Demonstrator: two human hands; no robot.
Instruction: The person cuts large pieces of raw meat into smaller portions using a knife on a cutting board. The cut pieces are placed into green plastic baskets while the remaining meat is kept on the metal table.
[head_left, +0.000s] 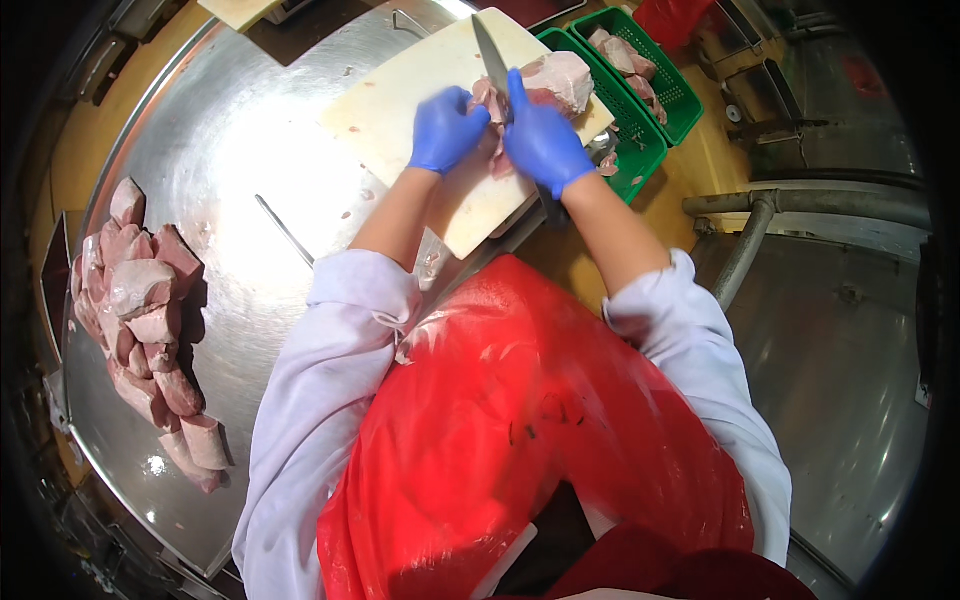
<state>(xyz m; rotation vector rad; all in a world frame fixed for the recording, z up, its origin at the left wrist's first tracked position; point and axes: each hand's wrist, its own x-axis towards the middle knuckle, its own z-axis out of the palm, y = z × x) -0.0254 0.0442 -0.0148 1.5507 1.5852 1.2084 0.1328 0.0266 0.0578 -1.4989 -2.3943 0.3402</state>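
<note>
My right hand (pixel 545 145), in a blue glove, grips a knife (pixel 488 48) with one finger stretched along it. Its blade points to the far side of the white cutting board (pixel 400 85), and the dark handle end shows below my wrist. Left of the blade, my left hand (pixel 448 132), also gloved in blue, has its fingers curled on a piece of pink meat (pixel 490 98). The fingertips are partly hidden. A larger chunk of meat (pixel 562 80) with a pale fatty face lies just right of the blade, at the board's right side.
Raw meat chunks (pixel 145 285) are piled at the left of the steel table (pixel 250 340). A thin metal rod (pixel 284 230) lies nearer the middle. Beyond the board's right edge stand green baskets (pixel 684 105), one holding meat. A metal pipe rail (pixel 800 201) is at right.
</note>
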